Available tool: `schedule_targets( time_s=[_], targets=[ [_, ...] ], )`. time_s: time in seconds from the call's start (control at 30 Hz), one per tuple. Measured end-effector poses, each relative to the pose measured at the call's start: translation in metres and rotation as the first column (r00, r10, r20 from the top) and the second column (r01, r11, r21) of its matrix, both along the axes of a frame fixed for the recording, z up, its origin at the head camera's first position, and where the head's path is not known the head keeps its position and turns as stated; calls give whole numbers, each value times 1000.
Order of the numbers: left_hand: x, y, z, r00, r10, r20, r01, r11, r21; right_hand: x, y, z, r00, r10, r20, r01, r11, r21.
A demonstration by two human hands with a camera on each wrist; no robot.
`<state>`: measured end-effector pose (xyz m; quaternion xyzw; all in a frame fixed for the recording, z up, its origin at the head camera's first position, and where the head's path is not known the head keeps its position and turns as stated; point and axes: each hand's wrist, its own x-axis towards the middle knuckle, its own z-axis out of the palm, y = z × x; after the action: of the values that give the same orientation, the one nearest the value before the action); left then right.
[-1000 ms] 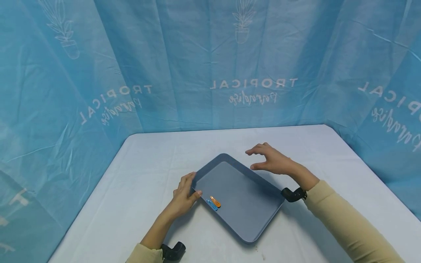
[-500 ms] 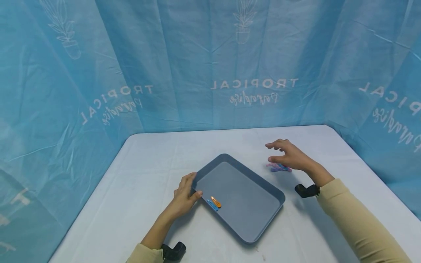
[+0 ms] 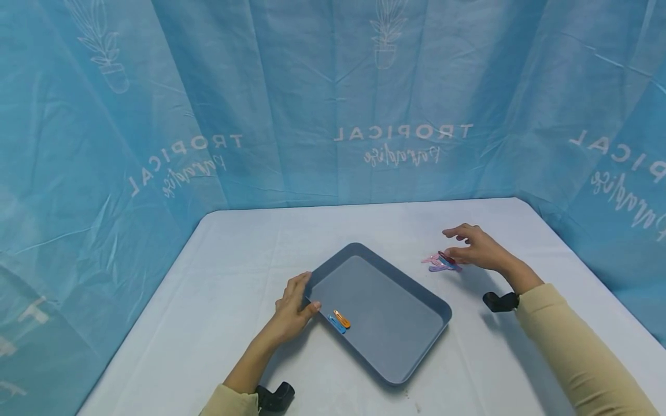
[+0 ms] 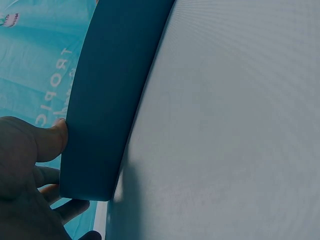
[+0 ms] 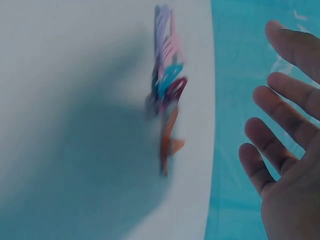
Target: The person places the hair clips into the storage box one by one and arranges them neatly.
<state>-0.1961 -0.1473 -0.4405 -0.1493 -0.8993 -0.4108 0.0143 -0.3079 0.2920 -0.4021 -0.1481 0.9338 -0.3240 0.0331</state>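
A grey-blue tray (image 3: pixel 385 312) lies turned corner-on at the middle of the white table. My left hand (image 3: pixel 292 309) holds its left corner, thumb at the rim and fingers around the outside; the left wrist view shows the thumb (image 4: pixel 52 140) against the tray wall (image 4: pixel 110 110). Inside the tray, by that corner, lie an orange snap hair clip (image 3: pixel 341 319) and a blue snap hair clip (image 3: pixel 336 324). My right hand (image 3: pixel 478 249), fingers spread and holding nothing, hovers beside a small pile of hair clips (image 3: pixel 441 263). Purple, pink, blue, dark red and orange clips (image 5: pixel 170 135) show in the right wrist view.
The white-covered table (image 3: pixel 250 248) has a blue printed curtain (image 3: pixel 312 104) behind it and at both sides. The pile of clips lies on the cloth to the right of the tray.
My right hand has moved right, from above the tray's far edge to beside the pile, which has come into view from behind the hand. The left hand and tray stay put.
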Motion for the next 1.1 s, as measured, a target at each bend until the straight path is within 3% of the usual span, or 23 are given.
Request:
schedule_targets(
  time_s=[0.83, 1.1],
  targets=[
    [-1, 0, 0, 1000, -3, -2, 3, 1000, 1, -5, 38, -30, 985, -92, 148, 73, 989, 127],
    [-1, 0, 0, 1000, 4, 2, -4, 1000, 4, -8, 43, -35, 989, -75, 131, 56, 988, 147]
  ],
)
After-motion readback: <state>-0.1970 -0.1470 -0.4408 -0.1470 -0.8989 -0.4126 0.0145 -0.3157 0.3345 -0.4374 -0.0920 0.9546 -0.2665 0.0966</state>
